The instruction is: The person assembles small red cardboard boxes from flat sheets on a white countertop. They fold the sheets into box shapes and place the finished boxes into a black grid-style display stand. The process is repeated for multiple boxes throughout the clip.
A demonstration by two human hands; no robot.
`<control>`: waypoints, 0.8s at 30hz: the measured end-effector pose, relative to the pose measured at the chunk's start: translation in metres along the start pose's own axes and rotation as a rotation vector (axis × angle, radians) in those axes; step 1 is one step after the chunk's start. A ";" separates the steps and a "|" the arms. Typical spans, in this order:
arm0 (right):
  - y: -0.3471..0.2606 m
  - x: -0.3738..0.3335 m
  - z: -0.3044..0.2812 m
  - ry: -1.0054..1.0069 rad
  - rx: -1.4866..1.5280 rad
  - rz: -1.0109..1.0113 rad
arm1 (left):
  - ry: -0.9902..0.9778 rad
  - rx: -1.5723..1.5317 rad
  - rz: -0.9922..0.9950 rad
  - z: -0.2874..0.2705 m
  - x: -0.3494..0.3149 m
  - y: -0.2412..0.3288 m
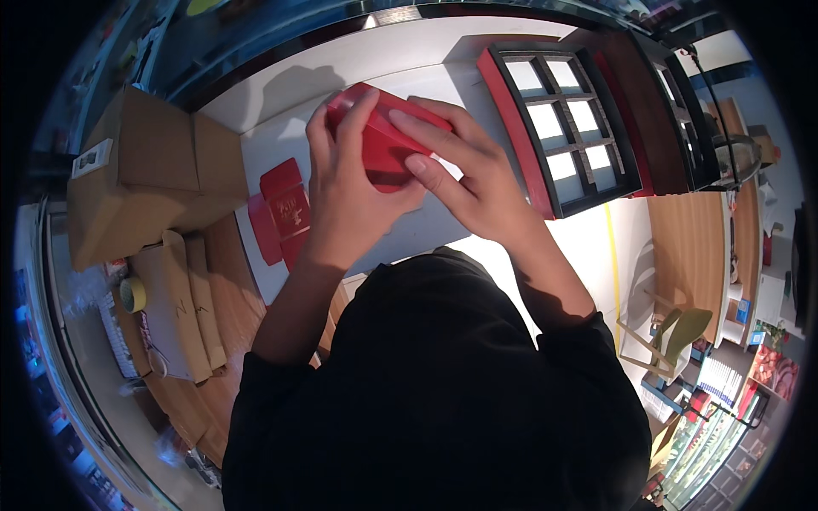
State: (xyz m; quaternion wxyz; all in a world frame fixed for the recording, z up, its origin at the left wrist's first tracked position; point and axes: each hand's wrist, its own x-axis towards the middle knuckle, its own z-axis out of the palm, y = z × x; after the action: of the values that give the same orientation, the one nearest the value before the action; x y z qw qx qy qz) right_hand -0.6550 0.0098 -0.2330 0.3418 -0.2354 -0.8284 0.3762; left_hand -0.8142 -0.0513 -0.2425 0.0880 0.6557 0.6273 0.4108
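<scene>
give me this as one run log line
left hand: holding red box | right hand: holding same box | nearby: gold-printed red carton, black-divided red tray

Cardboard box (160, 152): white label (91, 159), print too small to read. Right of the box, red carton (276, 215): gold lettering, illegible. Below the box, folded cardboard (173, 298): black marks, unclear.

I see here a person (511, 443) who wears a black top (426, 375), rather plain, with a few faint folds. The loose black sleeves (281, 392) finish high, so the forearms (300, 294) are bare, as are the left hand (348, 183) and right hand (477, 175).
</scene>
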 end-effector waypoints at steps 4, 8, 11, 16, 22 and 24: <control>0.007 -0.003 -0.008 0.278 0.421 -0.018 | 0.256 -0.968 -0.416 0.000 0.007 -0.022; 0.033 -0.029 0.007 0.136 0.206 0.060 | 0.259 -1.723 -0.635 -0.003 0.013 -0.018; 0.028 -0.022 0.030 0.246 0.227 0.005 | 0.061 -1.912 -0.789 0.008 0.002 0.007; 0.021 -0.007 0.010 0.363 0.355 0.030 | -0.195 -1.645 -0.985 0.021 -0.012 0.004; 0.007 -0.013 -0.011 0.235 0.247 0.054 | 0.130 -0.819 -0.126 0.004 -0.003 -0.002; 0.006 -0.012 -0.004 0.250 0.267 -0.004 | 0.051 -0.811 -0.130 -0.001 0.000 0.001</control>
State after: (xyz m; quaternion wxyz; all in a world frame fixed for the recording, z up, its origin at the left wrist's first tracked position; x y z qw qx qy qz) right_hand -0.6435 0.0073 -0.2409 0.4710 -0.2315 -0.7227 0.4499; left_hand -0.8138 -0.0518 -0.2416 0.3495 0.5165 0.4567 0.6344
